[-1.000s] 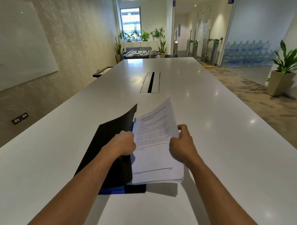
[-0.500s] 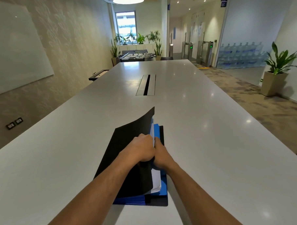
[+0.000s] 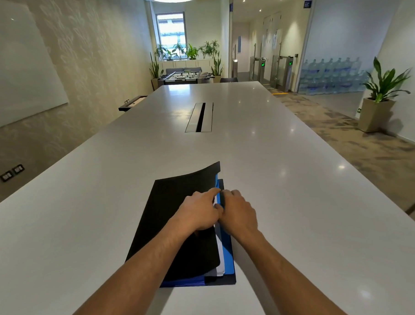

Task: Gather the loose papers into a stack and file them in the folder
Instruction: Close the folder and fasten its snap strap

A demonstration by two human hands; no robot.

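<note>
Both hands meet at the folder (image 3: 178,220)'s right edge: left hand (image 3: 199,212) presses its black cover, right hand (image 3: 237,213) pinches the papers (image 3: 219,254); bare desk (image 3: 297,177) all around.

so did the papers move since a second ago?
Yes. The papers, earlier held above the table, now lie inside the folder under its black cover, only their right edge showing.

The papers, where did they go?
In the head view the papers are tucked inside the folder on the white table, just a white edge peeking out under the black cover beside the right hand.
</note>
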